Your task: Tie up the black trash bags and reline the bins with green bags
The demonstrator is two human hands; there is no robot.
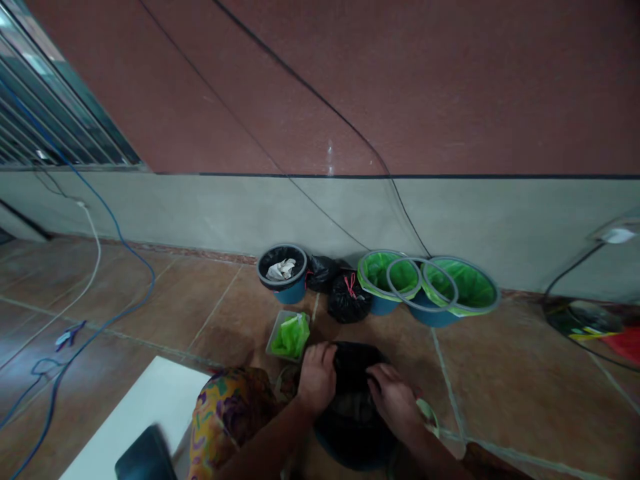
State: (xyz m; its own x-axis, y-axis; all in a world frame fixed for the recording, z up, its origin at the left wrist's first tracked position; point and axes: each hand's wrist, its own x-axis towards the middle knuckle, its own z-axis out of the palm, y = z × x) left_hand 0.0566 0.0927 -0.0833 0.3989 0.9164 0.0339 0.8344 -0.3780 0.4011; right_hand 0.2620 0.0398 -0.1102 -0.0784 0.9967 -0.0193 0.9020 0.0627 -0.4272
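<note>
Both hands grip the black bin liner (353,373) at the mouth of the bin on the floor: left hand (316,377) closed on its left rim, right hand (395,399) on its right. Pulling evenly should seat it without tearing.

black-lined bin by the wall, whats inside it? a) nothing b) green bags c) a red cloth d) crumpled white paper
d: the black-lined bin beside the tied black bag holds crumpled white paper; the green liners are in the other bins.
</note>
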